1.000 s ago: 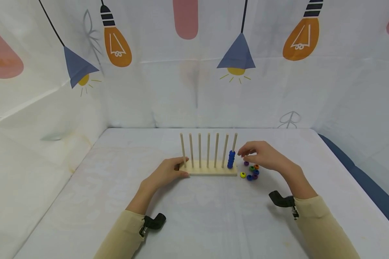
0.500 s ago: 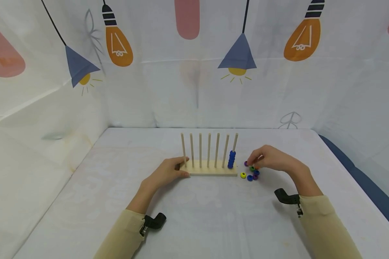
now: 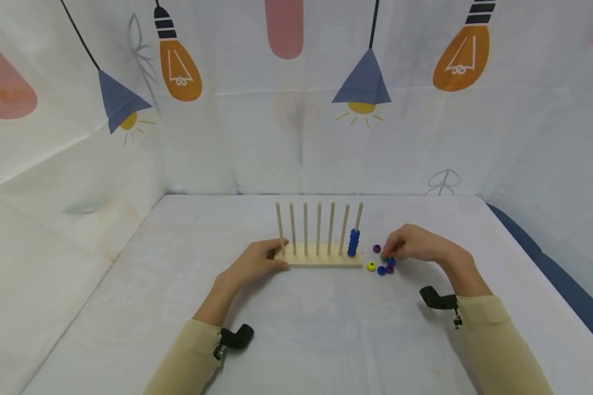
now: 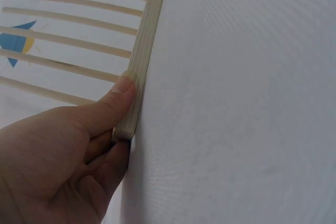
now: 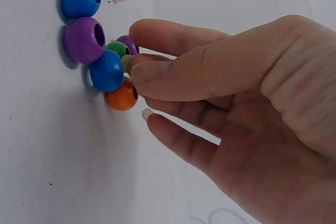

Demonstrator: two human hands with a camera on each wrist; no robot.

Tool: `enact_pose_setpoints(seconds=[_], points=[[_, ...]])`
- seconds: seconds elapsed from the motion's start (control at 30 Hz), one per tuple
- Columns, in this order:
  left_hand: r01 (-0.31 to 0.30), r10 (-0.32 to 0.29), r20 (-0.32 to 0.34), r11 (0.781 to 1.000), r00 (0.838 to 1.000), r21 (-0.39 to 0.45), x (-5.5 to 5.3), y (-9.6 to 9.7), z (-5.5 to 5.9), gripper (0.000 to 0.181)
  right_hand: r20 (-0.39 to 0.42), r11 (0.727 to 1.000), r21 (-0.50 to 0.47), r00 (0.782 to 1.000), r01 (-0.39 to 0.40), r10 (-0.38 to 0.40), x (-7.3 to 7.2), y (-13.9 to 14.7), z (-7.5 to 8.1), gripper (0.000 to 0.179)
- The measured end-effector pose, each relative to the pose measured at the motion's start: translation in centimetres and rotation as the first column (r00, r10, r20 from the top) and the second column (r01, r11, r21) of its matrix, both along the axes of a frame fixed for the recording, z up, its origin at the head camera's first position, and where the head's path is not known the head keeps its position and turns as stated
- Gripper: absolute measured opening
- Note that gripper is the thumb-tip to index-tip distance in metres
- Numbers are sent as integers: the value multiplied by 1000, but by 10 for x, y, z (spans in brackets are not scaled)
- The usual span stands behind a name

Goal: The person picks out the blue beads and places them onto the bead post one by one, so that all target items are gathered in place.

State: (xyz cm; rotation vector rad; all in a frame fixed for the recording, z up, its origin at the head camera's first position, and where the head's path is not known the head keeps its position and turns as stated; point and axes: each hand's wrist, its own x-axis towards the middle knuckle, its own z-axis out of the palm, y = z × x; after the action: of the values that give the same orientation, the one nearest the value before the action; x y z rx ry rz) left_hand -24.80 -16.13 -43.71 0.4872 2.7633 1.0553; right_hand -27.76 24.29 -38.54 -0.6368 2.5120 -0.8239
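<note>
A pale wooden peg rack (image 3: pixel 321 262) stands upright on the table, with a stack of blue beads (image 3: pixel 353 243) on its rightmost peg. My left hand (image 3: pixel 257 262) grips the left end of the rack's base; in the left wrist view the thumb (image 4: pixel 118 98) presses along the base. My right hand (image 3: pixel 420 244) reaches down over loose beads to the right of the rack. In the right wrist view its fingertips are right at an orange bead (image 5: pixel 121 97), beside a blue bead (image 5: pixel 106 72) and a green bead (image 5: pixel 118 50). From the head, the orange bead is hidden behind the fingers.
Also loose on the white table (image 3: pixel 306 329) are a yellow bead (image 3: pixel 371 266), a second blue bead (image 3: pixel 381 271) and two purple beads, one (image 3: pixel 377 249) lying farther back. A white printed curtain (image 3: pixel 257 137) hangs behind the table.
My right hand has moved right and down from beside the blue stack to the loose beads, its fingers drawing together and covering the orange bead. The left hand stays put on the rack.
</note>
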Motion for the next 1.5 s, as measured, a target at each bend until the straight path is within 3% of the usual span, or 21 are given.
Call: enact_pose_setpoints(seconds=[0.4,0.97,1.5], points=[[12,-12,-16,1000,1000,16,1,0,1,59,-49,999,49,999,16,-14,-2,-5,-7,29],[3,-3,14,1000,1000,4,-1,-2,0,62,-134,984,165,990,66,-44,-1,-12,-8,20],[8,-9,6,1000,1000,21,1,-1,2,63,-153,975,206,987,84,-53,-3,-22,-12,15]])
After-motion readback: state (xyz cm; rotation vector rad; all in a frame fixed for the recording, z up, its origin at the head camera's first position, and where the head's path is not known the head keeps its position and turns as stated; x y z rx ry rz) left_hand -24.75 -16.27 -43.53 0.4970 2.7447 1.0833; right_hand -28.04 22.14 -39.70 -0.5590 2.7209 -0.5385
